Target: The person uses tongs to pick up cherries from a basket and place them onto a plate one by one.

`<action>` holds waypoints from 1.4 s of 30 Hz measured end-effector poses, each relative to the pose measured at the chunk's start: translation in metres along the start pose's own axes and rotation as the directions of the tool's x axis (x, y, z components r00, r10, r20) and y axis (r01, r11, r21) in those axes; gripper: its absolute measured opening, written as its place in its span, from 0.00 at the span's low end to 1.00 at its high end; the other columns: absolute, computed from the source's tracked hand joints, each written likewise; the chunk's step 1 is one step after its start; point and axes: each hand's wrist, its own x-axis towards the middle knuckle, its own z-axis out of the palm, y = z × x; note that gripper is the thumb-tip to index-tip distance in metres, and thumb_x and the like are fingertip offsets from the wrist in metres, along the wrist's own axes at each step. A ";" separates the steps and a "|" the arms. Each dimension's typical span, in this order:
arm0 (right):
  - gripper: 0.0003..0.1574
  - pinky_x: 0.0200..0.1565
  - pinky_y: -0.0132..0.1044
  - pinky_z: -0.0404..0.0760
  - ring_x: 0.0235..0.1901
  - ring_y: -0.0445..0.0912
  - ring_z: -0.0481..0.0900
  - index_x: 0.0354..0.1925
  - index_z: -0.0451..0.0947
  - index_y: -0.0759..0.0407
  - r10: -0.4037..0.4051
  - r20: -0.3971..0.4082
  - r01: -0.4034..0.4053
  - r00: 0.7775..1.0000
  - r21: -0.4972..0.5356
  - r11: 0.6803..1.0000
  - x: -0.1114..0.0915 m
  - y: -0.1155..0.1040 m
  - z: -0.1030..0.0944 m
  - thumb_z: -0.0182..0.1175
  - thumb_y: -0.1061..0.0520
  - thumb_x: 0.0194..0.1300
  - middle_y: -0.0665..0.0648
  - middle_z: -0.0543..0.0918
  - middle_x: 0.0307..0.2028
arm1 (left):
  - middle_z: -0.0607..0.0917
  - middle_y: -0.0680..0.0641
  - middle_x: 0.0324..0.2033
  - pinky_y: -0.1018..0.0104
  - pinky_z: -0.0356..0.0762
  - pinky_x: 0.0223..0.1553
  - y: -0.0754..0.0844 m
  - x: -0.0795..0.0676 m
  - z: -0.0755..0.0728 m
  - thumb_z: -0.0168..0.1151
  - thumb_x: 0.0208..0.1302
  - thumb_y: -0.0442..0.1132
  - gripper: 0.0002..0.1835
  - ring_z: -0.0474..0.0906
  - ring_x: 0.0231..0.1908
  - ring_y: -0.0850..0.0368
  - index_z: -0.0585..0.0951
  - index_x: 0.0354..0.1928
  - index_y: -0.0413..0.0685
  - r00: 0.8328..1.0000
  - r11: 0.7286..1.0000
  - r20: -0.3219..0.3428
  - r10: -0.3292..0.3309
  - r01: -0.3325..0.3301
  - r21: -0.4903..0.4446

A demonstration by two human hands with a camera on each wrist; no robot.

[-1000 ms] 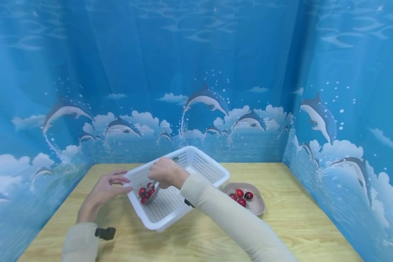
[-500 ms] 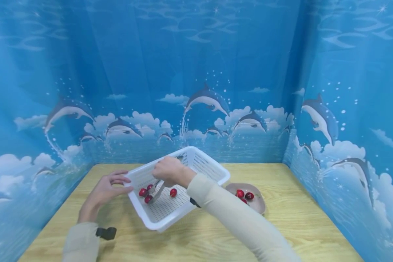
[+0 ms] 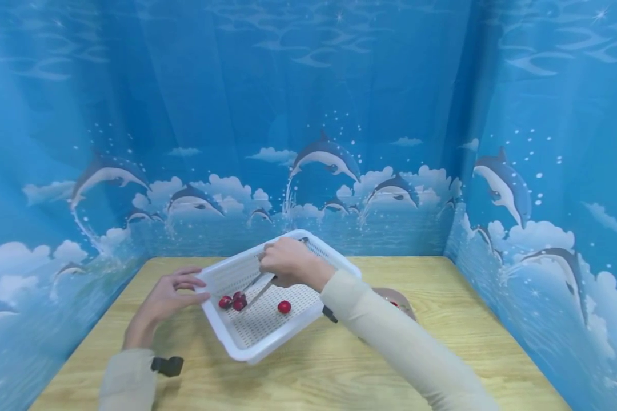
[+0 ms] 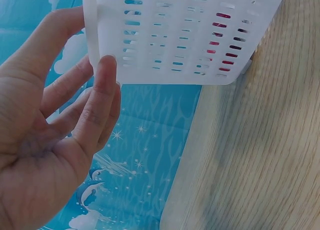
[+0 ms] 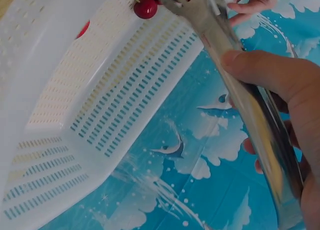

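Note:
A white perforated plastic basket sits slanted on the table. My left hand pinches its left rim between thumb and fingers; the left wrist view shows fingertips on both sides of that rim. Reaching over the basket, my right hand grips metal tongs along their arms. Their fork-like tips point down and left, right at a small cluster of red cherries in the basket's left end. A lone cherry lies apart on the basket floor, to the right of the tips.
A pinkish dish with cherries stands to the right of the basket, partly hidden by the right sleeve. The wood-grain table ends at a blue dolphin-print curtain behind and on both sides.
My right hand and the tongs have moved right and slightly up. One cherry has separated from the cluster and rolled right. The left hand and the basket have stayed put.

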 end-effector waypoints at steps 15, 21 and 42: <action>0.14 0.44 0.34 0.86 0.44 0.42 0.85 0.47 0.89 0.41 0.003 -0.197 0.015 0.980 0.087 0.996 -0.040 0.022 0.005 0.72 0.45 0.63 0.44 0.90 0.43 | 0.64 0.34 0.77 0.42 0.81 0.61 0.004 -0.001 0.000 0.77 0.59 0.47 0.27 0.75 0.65 0.32 0.84 0.53 0.35 1.000 1.000 0.000 -0.028 0.028 -0.007; 0.19 0.38 0.31 0.85 0.47 0.42 0.85 0.51 0.88 0.42 0.038 -0.227 -0.006 0.973 0.138 0.990 -0.054 0.028 0.012 0.73 0.44 0.62 0.45 0.90 0.47 | 0.65 0.34 0.77 0.42 0.81 0.61 0.004 -0.001 0.000 0.77 0.59 0.46 0.26 0.75 0.64 0.33 0.84 0.52 0.34 1.000 1.000 0.000 -0.018 0.018 -0.012; 0.20 0.29 0.21 0.77 0.37 0.40 0.86 0.50 0.89 0.45 0.157 -0.465 -0.028 0.871 0.272 0.962 -0.117 0.043 0.039 0.76 0.46 0.59 0.48 0.91 0.44 | 0.63 0.34 0.78 0.41 0.81 0.60 0.001 0.001 0.000 0.77 0.59 0.48 0.27 0.75 0.65 0.33 0.84 0.53 0.36 0.999 0.999 -0.003 -0.034 0.034 0.011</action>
